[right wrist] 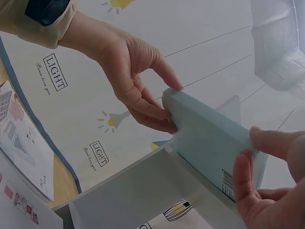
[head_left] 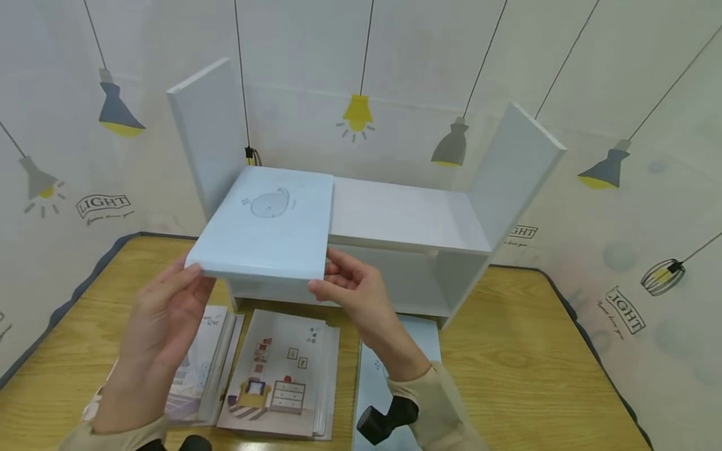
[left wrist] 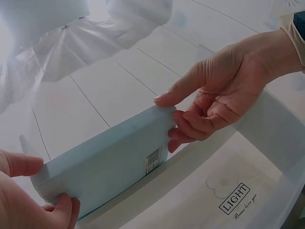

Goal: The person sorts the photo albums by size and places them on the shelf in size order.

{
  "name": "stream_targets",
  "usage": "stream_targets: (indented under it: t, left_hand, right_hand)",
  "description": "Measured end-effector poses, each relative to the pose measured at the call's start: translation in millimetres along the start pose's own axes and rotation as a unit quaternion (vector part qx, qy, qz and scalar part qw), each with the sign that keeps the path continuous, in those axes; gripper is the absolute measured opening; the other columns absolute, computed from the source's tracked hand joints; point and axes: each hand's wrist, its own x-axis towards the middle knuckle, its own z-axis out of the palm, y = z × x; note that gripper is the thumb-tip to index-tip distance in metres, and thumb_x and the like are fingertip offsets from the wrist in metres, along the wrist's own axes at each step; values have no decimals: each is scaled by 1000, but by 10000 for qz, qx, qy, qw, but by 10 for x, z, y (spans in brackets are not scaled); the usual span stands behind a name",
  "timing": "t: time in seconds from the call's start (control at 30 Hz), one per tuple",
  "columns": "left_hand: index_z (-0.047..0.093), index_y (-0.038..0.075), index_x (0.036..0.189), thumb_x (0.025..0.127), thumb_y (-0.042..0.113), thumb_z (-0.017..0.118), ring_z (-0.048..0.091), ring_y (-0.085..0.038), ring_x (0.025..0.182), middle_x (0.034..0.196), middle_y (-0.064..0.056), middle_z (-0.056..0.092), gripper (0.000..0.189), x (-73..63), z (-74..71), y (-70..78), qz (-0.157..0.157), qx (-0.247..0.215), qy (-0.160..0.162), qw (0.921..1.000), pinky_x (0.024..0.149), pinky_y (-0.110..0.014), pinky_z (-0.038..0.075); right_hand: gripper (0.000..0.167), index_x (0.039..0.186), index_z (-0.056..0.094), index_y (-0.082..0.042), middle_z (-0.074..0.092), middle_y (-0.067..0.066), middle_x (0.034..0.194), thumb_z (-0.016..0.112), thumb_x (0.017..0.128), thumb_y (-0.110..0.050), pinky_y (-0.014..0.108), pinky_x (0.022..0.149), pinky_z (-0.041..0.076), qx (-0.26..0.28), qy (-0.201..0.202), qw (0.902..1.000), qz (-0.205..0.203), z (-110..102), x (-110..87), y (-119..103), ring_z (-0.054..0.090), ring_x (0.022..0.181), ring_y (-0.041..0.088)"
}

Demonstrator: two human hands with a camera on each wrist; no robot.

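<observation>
Both hands hold a light-blue notebook (head_left: 271,241) with a small whale drawn on its cover. My left hand (head_left: 160,319) grips its near left corner, thumb on top and fingers below. At the near right corner, my right hand (head_left: 361,297) pinches the edge between thumb and fingers. The notebook lies nearly flat, its far part overlapping the left end of the upper board of a white shelf (head_left: 412,216) in the head view. A barcode shows on the notebook's underside (left wrist: 114,167) in the left wrist view.
Upright side panels (head_left: 209,131) flank the shelf, and an open compartment (head_left: 389,275) lies below its board. On the wooden table (head_left: 536,363) are a stack of illustrated notebooks (head_left: 276,369), another stack (head_left: 197,369) to its left, and a light-blue book (head_left: 423,338) under the right forearm.
</observation>
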Motion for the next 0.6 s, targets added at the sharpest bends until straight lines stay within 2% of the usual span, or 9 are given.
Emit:
stream_targets:
  t: [0.2, 0.4, 0.6]
  left_hand:
    - [66, -4, 109, 91, -9, 50, 61, -18, 102, 114, -10, 62, 25, 105, 9, -26, -126, -82, 630, 9979, 91, -24, 47]
    - [67, -5, 104, 90, -11, 52, 63, -18, 99, 111, -11, 63, 22, 216, 44, -25, -204, -429, 844, 9953, 90, -25, 48]
    - [65, -6, 106, 88, -11, 54, 63, -19, 98, 112, -13, 60, 22, 277, 87, -49, -127, -672, 948, 9931, 91, -26, 47]
  right_hand:
    - [46, 128, 49, 10, 59, 3, 91, 62, 85, 6, 25, 74, 54, -89, 663, 9977, 65, 34, 53, -3, 62, 76, 8]
    - [41, 123, 53, 11, 59, 3, 88, 64, 84, 4, 25, 70, 54, -62, 939, 9955, 51, 71, 106, -7, 62, 73, 8]
    - [39, 121, 55, 10, 61, 3, 85, 65, 85, 2, 26, 70, 54, -107, 1117, 9936, 133, 92, 138, -19, 62, 71, 9]
